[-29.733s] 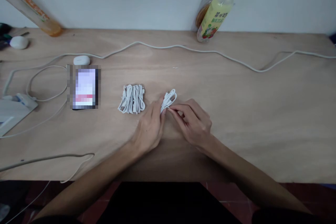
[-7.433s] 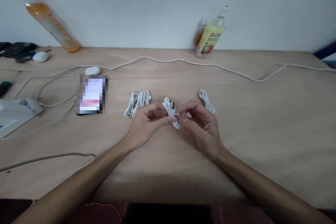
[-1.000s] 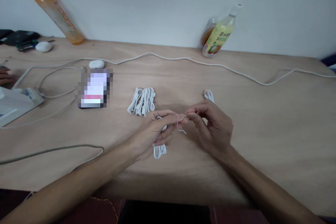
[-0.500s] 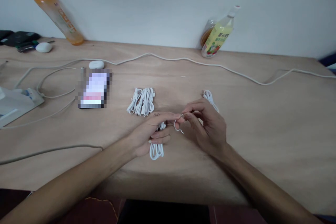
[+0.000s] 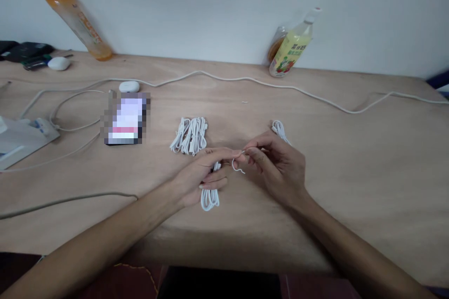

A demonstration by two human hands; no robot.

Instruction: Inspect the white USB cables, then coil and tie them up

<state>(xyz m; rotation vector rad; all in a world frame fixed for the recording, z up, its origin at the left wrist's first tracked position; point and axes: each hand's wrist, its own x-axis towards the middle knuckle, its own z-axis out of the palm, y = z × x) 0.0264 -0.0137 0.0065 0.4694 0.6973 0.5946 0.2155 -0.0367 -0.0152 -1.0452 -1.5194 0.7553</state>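
I see the left hand [image 5: 197, 173], grip round a coiled cable [image 5: 210, 200], the right hand [image 5: 280, 162] pinching a white tie [image 5: 237, 170]

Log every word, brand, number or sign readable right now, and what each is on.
"奶": apparently the last large character on the yellow-labelled bottle; the characters before it and the line below are too blurred to quote surely.
Orange drink bottle: reddish lettering, too blurred to read.
Phone: screen pixelated, nothing readable.
White cables: no readable markings.
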